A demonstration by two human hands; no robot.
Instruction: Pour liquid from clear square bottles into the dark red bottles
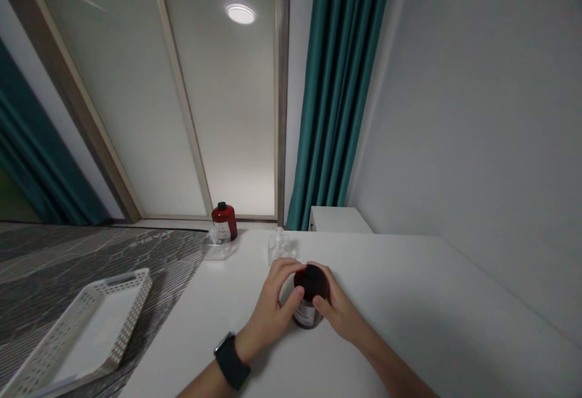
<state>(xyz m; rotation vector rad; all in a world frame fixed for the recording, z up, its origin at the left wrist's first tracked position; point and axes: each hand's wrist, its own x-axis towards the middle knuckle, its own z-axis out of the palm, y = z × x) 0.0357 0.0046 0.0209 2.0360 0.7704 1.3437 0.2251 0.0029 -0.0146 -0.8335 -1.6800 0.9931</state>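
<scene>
A dark red-brown bottle (306,315) with a black cap and a pale label stands on the white table (218,331), between my two hands. My left hand (275,301) curves around its left side, with the thumb and fingers up near its shoulder. On the opposite side, my right hand (339,307) wraps the bottle, its thumb toward the front. Both hands are closed on it. Just beyond my left hand sits a small clear container (278,245) with something transparent standing up from it.
A red bottle (226,219) with a black cap stands at the table's far left corner, behind a clear plastic piece (219,251). Lower left, beside the table, is a white perforated basket (130,319). A white cabinet (339,219) and teal curtain (336,113) are behind the table.
</scene>
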